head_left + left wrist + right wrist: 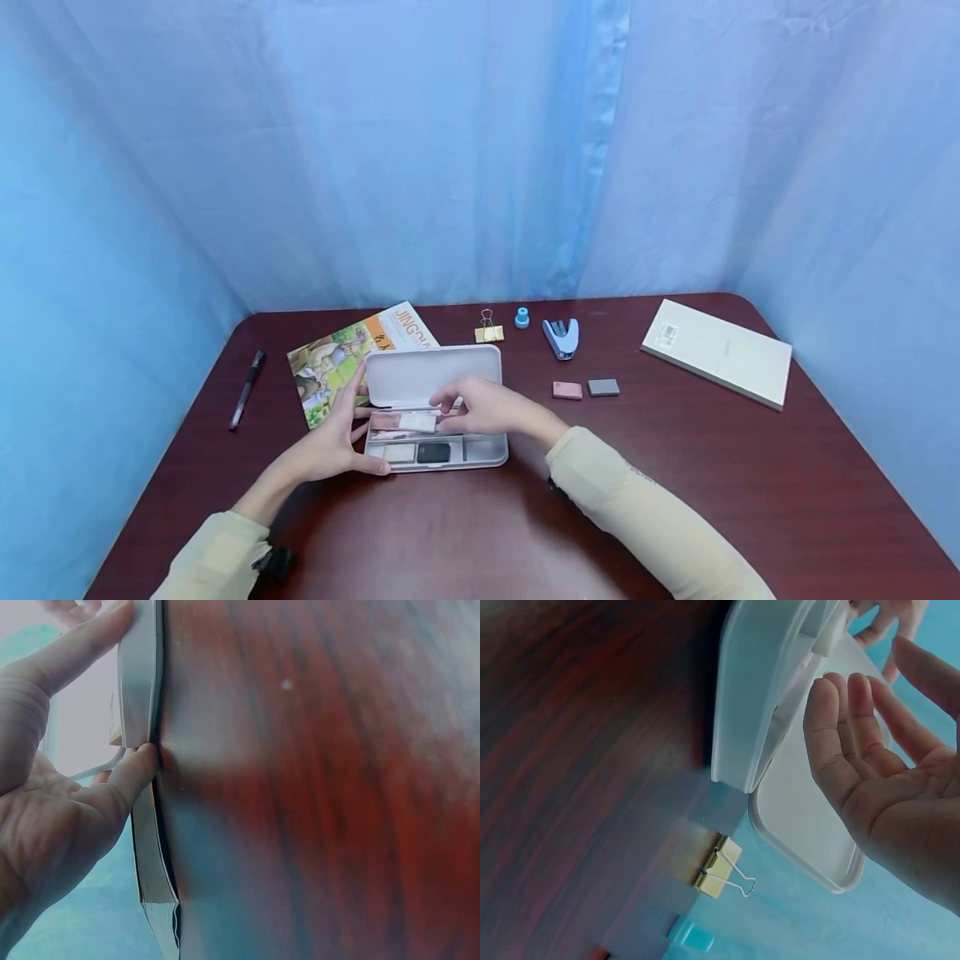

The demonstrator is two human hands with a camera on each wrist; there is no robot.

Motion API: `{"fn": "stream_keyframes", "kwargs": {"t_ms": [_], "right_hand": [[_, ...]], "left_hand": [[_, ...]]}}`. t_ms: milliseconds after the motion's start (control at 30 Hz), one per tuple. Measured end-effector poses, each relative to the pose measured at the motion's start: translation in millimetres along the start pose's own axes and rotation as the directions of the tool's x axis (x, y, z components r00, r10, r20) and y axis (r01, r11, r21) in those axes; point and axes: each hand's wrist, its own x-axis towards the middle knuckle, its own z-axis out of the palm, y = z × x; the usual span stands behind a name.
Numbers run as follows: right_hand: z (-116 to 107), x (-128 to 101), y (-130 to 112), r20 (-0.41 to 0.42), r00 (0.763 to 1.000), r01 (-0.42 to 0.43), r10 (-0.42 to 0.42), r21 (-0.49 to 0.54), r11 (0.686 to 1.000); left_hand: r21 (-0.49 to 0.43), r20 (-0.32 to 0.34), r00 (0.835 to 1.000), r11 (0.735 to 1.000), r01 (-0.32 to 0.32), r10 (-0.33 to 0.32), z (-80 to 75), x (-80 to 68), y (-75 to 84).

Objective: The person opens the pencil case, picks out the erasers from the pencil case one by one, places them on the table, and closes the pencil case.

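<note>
A white pencil case (486,451) lies on the table with its lid (435,375) raised. My left hand (330,437) holds its left end, thumb on the front rim and the other fingers towards the hinge. Over the right part of the case is my right hand (483,407), its fingers loosely bent with nothing between them in the right wrist view. Close by its fingertips, a white eraser-like block (417,422) sits on the pink strip (386,422) in the rear section. The front section holds a pale block (400,452) and a black block (433,452).
Behind the case are a picture booklet (337,358), a gold binder clip (489,334), a small blue cap-like piece (522,317) and a blue stapler (561,338). Pink (567,390) and grey (603,387) blocks lie right, beyond them a white box (720,354). A pen (247,390) lies left.
</note>
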Motion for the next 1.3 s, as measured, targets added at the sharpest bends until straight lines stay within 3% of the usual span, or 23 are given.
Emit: {"fn": "stream_keyframes", "kwargs": {"t_ms": [267,633,900,1300], "right_hand": [[8.5,13.1,2.2,0.004,0.999,-0.035,0.035,-0.05,0.998],[12.1,21.1,-0.5,-0.065,0.992,-0.114,0.104,-0.18,0.977],[21.4,23.8,-4.0,-0.084,0.985,-0.166,0.151,-0.205,0.965],[26.3,24.7,-6.7,-0.11,0.983,-0.168,0.147,-0.218,0.961]], "left_hand": [[0.004,0.005,1.0,1.0,-0.015,0.015,-0.8,-0.3,0.1],[0.018,0.015,1.0,1.0,-0.019,0.019,-4.7,9.1,5.2],[-0.004,0.008,1.0,1.0,-0.001,0.001,-0.5,3.5,0.1],[0.002,0.005,1.0,1.0,0.02,-0.02,-1.0,0.5,-0.4]]}}
